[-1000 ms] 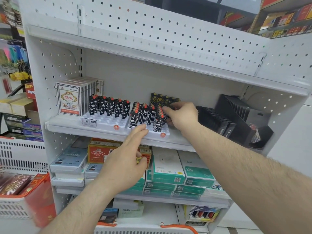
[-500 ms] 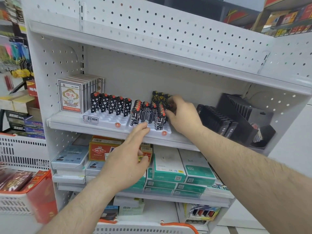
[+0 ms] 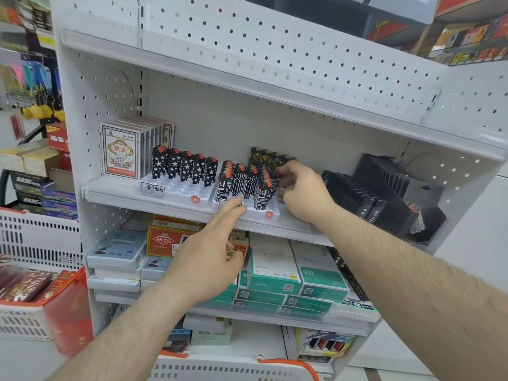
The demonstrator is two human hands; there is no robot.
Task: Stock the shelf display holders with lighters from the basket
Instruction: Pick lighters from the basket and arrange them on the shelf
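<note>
Head view, the only one: white perforated-metal shelf unit (image 3: 275, 224) fills the frame, with two white moulded plastic display holders side by side on its middle shelf. Left holder (image 3: 176, 189), at about 10 o'clock from frame centre, carries one back row of black star-printed lighters with orange caps (image 3: 182, 167); its front sockets stand vacant. Right holder (image 3: 270, 213), just beside it, carries black lighters with white circuit-line print (image 3: 243, 182), and behind them a cluster of black-and-yellow patterned lighters (image 3: 265, 158). Right hand (image 3: 301, 189) is at the 3 o'clock side of the right holder, fingers curled in against the back lighters; whether it pinches one or only steadies the row cannot be told, as the fingertips are hidden. Left hand (image 3: 209, 251) reaches up from 6 o'clock, index finger (image 3: 233, 204) extended and touching the holder's front edge, other fingers loosely curled; nothing seen held. White slotted basket with orange rim (image 3: 233, 368) sits at the bottom edge; contents out of view. Judgement: lighters are light, rigid, smooth-sided, apt to slip or topple neighbours; best pinched across the flat faces below the cap and lowered straight into a socket. Stocking is partly done.
</note>
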